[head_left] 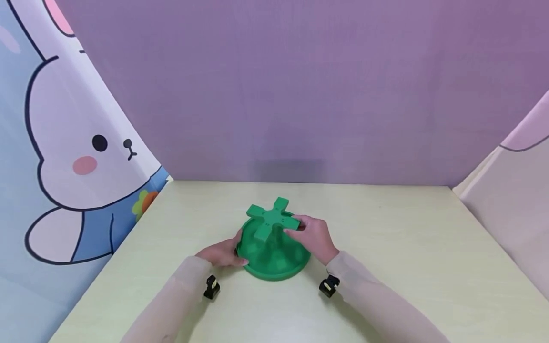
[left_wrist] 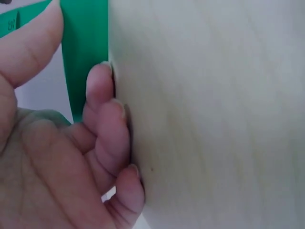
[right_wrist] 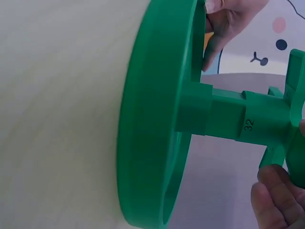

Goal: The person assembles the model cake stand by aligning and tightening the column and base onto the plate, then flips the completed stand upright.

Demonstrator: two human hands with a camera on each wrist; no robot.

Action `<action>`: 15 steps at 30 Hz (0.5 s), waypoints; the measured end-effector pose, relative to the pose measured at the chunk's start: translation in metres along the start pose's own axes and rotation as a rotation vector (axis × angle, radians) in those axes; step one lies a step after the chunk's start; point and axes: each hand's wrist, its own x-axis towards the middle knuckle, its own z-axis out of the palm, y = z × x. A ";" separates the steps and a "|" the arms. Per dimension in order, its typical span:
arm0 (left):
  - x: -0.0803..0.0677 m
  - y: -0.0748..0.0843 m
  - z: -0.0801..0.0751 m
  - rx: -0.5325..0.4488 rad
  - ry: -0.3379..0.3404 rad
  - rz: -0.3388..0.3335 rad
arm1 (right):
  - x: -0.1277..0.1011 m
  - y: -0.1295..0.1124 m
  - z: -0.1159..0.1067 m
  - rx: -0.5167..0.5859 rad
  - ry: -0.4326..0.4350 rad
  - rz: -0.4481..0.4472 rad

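Observation:
A round green base (head_left: 274,275) sits on the pale table (head_left: 407,247), with a square post (right_wrist: 228,114) rising from its middle. On top of the post is a green cross-shaped piece (head_left: 272,218). My left hand (head_left: 237,248) grips the base's left rim (left_wrist: 86,52), thumb on the rim and curled fingers (left_wrist: 107,124) down on the table. My right hand (head_left: 301,225) pinches the right arm of the cross (right_wrist: 294,95), its fingertips (right_wrist: 279,200) curled under it. In the right wrist view the base (right_wrist: 152,119) fills the frame, and the left hand's fingers (right_wrist: 224,24) show beyond it.
A cartoon rabbit curtain (head_left: 77,152) hangs along the left side, a purple backdrop (head_left: 300,95) stands behind the table and a pale curtain (head_left: 514,190) closes the right. Small black wrist cameras (head_left: 211,287) (head_left: 329,286) sit under both sleeves.

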 end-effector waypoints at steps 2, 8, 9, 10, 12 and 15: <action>-0.001 0.002 0.001 0.025 0.014 -0.004 | 0.002 0.000 0.001 -0.007 0.003 0.025; -0.007 0.009 0.007 0.106 0.045 -0.061 | 0.004 0.000 0.005 -0.037 0.008 0.068; -0.009 0.011 0.008 0.117 0.053 -0.065 | 0.004 -0.001 0.006 -0.041 0.011 0.073; -0.009 0.011 0.009 0.125 0.063 -0.070 | 0.004 -0.001 0.007 -0.048 0.016 0.072; -0.010 0.013 0.009 0.160 0.080 -0.069 | 0.005 0.000 0.009 -0.054 0.026 0.073; -0.011 0.017 0.009 0.205 0.096 -0.066 | 0.006 0.000 0.011 -0.063 0.041 0.083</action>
